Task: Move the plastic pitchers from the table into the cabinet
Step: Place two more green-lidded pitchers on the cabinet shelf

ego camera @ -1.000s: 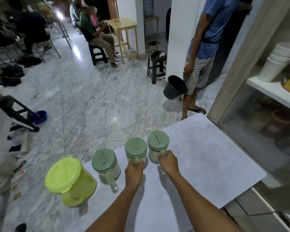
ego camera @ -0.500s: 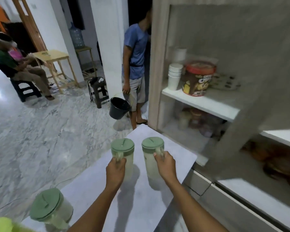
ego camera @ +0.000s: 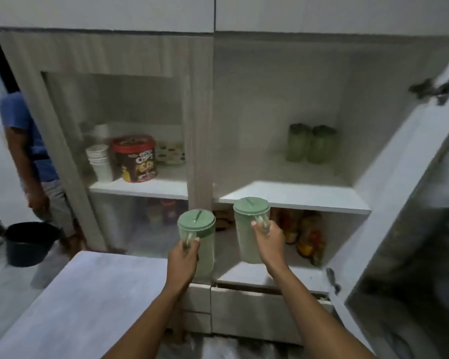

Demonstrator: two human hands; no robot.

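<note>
I hold two clear plastic pitchers with pale green lids in the air in front of the cabinet (ego camera: pixel 200 120). My left hand (ego camera: pixel 183 257) grips the handle of the left pitcher (ego camera: pixel 200 237), which hangs level with the cabinet's centre post. The right pitcher (ego camera: pixel 249 234) is gripped by its handle in my right hand (ego camera: pixel 270 244), just below the front edge of the open compartment's shelf (ego camera: pixel 295 198). At the back of that shelf stand two green pitchers (ego camera: pixel 310 143). The table (ego camera: pixel 83 294) lies at lower left.
The cabinet door (ego camera: pixel 399 203) stands open on the right. Behind the shut glass door on the left are stacked white cups (ego camera: pixel 100 161) and a chocolate tin (ego camera: pixel 135 158). Colourful packets (ego camera: pixel 306 234) fill the lower compartment. A person (ego camera: pixel 29 156) and a black bucket (ego camera: pixel 28 242) are at far left.
I have lifted the two pitchers off the table and turned to face the cabinet. Both pitchers are now raised near the open shelf; the other pitchers on the table have left the view.
</note>
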